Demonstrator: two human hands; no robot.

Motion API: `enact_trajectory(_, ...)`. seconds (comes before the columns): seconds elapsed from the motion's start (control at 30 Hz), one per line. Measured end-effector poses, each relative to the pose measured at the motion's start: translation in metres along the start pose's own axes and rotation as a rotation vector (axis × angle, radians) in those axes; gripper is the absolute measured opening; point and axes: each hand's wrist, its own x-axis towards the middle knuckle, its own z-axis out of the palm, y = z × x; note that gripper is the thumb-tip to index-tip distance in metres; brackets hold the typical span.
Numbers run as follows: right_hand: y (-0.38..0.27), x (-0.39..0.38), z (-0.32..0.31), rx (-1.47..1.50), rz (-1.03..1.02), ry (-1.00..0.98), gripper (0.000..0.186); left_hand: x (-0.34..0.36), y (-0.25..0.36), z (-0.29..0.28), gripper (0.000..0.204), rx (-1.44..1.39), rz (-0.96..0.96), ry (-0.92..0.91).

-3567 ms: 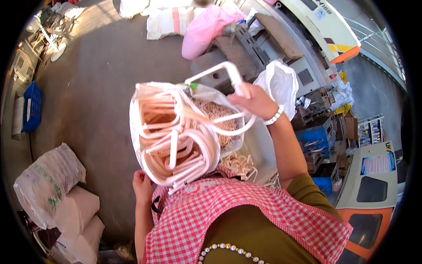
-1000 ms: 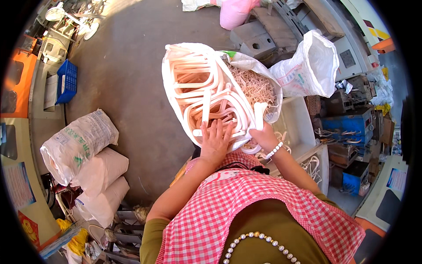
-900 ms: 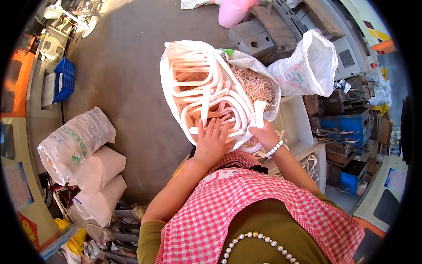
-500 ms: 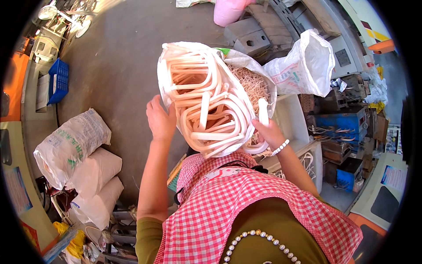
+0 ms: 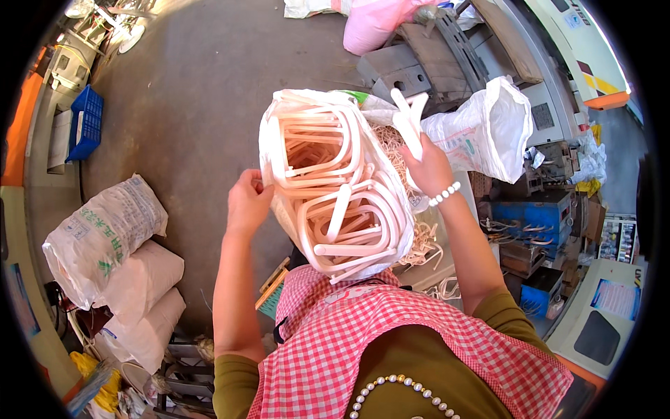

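Note:
A white woven sack (image 5: 268, 140) stands upright in front of me, packed with pale pink, rounded plastic loop handles (image 5: 342, 241). At the sack's left edge, my left hand (image 5: 249, 204) has its fingers curled together against the rim; whatever they may pinch is hidden. On the other side, my right hand (image 5: 429, 167) grips pale plastic handles (image 5: 407, 120) of the same kind, their ends sticking up above the fist. Thin pale plastic scraps (image 5: 391, 143) fill a second sack just beneath that hand.
An upright white sack (image 5: 474, 133) with a wide mouth stands at the right, near blue metal blocks (image 5: 534, 216). Stuffed sacks (image 5: 105, 237) are piled at the left, below a blue crate (image 5: 86, 124). Grey metal parts (image 5: 394, 70) and a pink sack (image 5: 370, 24) lie at the back.
My right hand has risen from the sack's lower right side, lifting handles above the scraps. My left hand has drawn its spread fingers together and sits slightly lower.

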Motion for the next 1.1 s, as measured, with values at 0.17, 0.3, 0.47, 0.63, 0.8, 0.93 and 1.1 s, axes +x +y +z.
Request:
enact_trajectory(0.17,-0.009,0.029,0.013,-0.119,-0.016,-0.081,0.042,-0.005,-0.019,0.003,0.019,-0.196,-0.131,0.202)
enact_trajectory(0.3,0.017,0.022,0.028,-0.037,-0.004,-0.132,0.061,-0.002,0.0,0.018,0.032,-0.097,-0.032,0.186)
enact_trajectory(0.47,0.012,-0.005,0.026,0.072,0.119,-0.256,0.067,0.025,0.019,0.014,0.037,0.177,0.1,0.179)
enact_trajectory(0.63,0.054,-0.013,0.048,0.054,0.263,-0.11,0.049,0.036,0.031,-0.011,0.031,0.206,-0.042,0.082)
enact_trajectory(0.8,0.049,-0.02,0.038,0.219,0.302,-0.051,0.038,0.039,0.035,-0.008,0.035,0.361,0.249,0.241)
enact_trajectory(0.93,0.043,-0.022,0.04,0.244,0.272,-0.048,0.038,0.064,0.078,0.014,0.038,0.516,0.841,0.378)
enact_trajectory(1.1,0.044,-0.024,0.038,0.284,0.252,-0.032,0.037,0.089,0.075,0.033,0.036,0.75,0.742,0.273)
